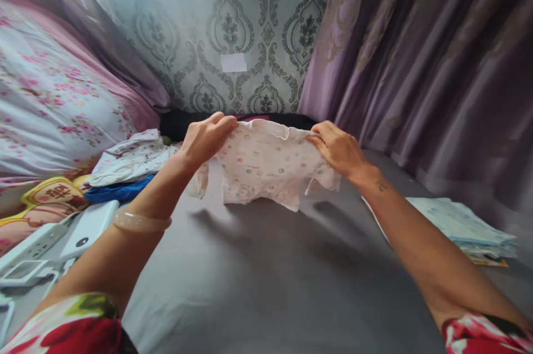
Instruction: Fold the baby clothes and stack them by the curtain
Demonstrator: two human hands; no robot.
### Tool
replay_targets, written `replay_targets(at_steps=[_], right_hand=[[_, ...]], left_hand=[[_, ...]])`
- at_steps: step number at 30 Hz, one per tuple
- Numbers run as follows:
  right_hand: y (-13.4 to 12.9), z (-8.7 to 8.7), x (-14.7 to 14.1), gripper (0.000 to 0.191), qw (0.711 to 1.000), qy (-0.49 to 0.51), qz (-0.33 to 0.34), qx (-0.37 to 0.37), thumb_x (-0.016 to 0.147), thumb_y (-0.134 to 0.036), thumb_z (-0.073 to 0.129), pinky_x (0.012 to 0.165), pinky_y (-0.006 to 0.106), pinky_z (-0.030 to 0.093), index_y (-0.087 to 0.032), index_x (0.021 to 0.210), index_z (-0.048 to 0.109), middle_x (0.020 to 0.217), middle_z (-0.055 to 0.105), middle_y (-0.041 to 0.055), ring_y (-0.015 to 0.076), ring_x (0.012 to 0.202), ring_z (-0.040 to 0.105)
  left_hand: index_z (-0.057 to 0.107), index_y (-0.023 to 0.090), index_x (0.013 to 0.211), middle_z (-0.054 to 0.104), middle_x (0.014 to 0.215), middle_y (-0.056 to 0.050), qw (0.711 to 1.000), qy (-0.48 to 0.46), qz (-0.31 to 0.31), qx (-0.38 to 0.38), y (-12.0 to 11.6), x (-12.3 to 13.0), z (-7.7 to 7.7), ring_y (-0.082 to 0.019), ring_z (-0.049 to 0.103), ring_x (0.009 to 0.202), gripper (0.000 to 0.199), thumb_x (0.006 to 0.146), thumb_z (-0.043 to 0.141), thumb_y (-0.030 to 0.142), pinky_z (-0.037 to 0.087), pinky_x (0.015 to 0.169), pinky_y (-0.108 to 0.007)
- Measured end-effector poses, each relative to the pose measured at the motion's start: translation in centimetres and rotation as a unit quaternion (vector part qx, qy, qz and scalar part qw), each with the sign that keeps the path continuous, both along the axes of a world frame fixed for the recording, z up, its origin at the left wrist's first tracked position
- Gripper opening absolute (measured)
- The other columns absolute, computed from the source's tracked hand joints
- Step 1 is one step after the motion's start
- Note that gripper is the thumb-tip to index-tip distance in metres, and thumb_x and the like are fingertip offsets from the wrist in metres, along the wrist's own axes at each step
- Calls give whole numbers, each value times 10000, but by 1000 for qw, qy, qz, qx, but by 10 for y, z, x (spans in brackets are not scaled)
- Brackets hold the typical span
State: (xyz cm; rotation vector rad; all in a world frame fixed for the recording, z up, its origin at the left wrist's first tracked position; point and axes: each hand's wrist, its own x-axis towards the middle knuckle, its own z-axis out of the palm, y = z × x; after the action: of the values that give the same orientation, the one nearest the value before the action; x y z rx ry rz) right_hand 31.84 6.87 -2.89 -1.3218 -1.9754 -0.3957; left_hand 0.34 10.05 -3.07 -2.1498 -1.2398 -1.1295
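A small pale pink baby shirt [266,165] with a fine print hangs spread out above the grey sheet, its neckline at the top. My left hand [210,135] pinches it at the left shoulder, and a sleeve dangles below that hand. At the other shoulder, the fingers of my right hand [335,148] are closed on the fabric. The shirt's lower edge hangs just over the sheet, and shadows of both hands fall on the bedding below.
Left of the shirt lie folded white clothes [131,157] on a blue cloth [120,190]. Nearer are a white power bank [89,229], a power strip [35,246] and cables. A folded pale stack [462,221] lies at right on the grey sheet [266,282]. Purple curtains [400,54] hang behind.
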Motion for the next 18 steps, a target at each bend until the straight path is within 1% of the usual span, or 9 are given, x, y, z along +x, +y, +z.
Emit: replay_targets(at_steps=[3,4,6,8,10,14,16,18], right_hand=[[6,-2,0,377,999,23,-22,27,999,-502,324,683,312,420,-237,1074,582,1053,603,75,225,928,581],[9,-2,0,367,999,18,-22,22,997,-497,337,679,314,418,-238,1075,585,1056,606,76,226,923,582],[15,-4,-1,330,1000,-13,-14,-4,988,-481,382,667,315,411,-240,1044,600,1041,618,70,226,894,589],[18,-5,0,302,999,-26,-18,-8,982,-464,411,665,313,407,-240,1023,609,1033,624,64,225,886,594],[19,-5,1,302,999,-9,-29,12,986,-456,407,679,310,411,-238,1031,610,1035,623,64,223,904,593],[11,-3,5,338,1000,5,-3,18,980,-490,404,713,317,427,-234,1045,614,1025,628,68,225,930,590],[0,0,6,356,1000,18,18,7,964,-525,420,733,332,440,-243,1041,623,1020,637,72,238,944,591],[-19,4,7,362,998,35,45,-15,941,-558,448,753,352,455,-261,1023,638,1001,652,73,252,946,597]], left_hand=[[621,218,1044,607,953,-59,998,-52,29,32,11,2,-3,-149,588,800,311,973,398,423,414,655,-245],[625,211,1035,609,963,-65,997,-56,35,28,14,3,-4,-154,591,813,327,976,385,425,418,666,-249],[644,210,996,616,952,-62,999,-15,24,-18,20,5,-7,-164,598,817,340,965,396,440,420,671,-251],[658,219,990,626,940,-55,998,23,5,-64,23,5,-10,-171,606,820,342,952,414,455,421,672,-246],[657,225,1031,632,962,-58,998,4,8,-58,23,5,-13,-171,608,838,348,961,400,450,423,685,-245],[653,236,1066,622,938,-45,999,-31,9,-16,14,3,-14,-148,599,817,320,965,420,430,421,682,-239],[659,238,1065,617,912,-40,999,-40,2,-3,2,-1,-12,-138,598,785,301,954,453,427,424,660,-233],[672,241,1061,627,891,-41,999,-41,-14,3,-17,-8,-9,-133,602,753,286,938,488,423,438,645,-228]])
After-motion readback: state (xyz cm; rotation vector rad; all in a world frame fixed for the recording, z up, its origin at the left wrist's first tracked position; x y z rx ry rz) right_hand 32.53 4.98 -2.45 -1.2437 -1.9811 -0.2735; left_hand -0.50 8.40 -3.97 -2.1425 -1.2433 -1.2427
